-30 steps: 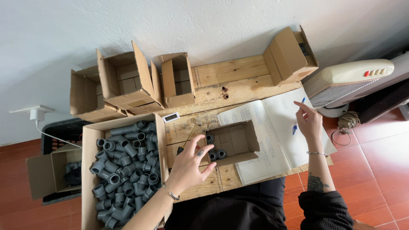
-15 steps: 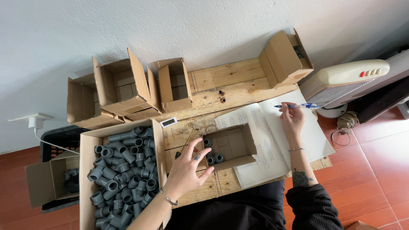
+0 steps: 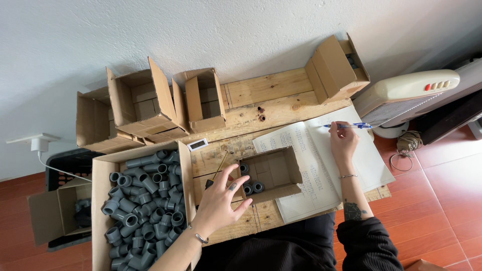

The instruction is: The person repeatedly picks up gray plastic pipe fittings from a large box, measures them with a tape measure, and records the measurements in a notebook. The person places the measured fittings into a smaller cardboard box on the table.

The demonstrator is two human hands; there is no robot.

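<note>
Your wooden worktop (image 3: 271,93) fills the middle of the frame, its planks running up to a white wall. At lower left sits the big cardboard box (image 3: 100,200), heaped with grey pipe fittings (image 3: 143,198). Above it, in the upper left, three empty cartons (image 3: 145,103) stand open with flaps raised, and a fourth carton (image 3: 335,65) lies tipped on its side at upper right. Right of centre your open ledger (image 3: 321,160) lies flat, both pages ruled and partly written.

In the centre sits the small open box (image 3: 273,170), overlapping the ledger's left page. A few grey fittings (image 3: 251,184) lie in its left end; the rest of its floor is bare.

Your left hand (image 3: 218,200) hovers at the lower left corner of that small box, fingers spread and loosely curled, its grip released with nothing in it. The fingertips are just beside the box's near wall.

Your right hand (image 3: 343,143) rests on the ledger's right page, its grip closed on a blue pen (image 3: 349,125) that lies almost level, pointing toward the right edge of the frame.

Just left of the small box a screwdriver (image 3: 217,170) with a dark handle lies slantwise on the planks, partly under your left fingers. A small white digital display (image 3: 199,144) sits above it.
</note>
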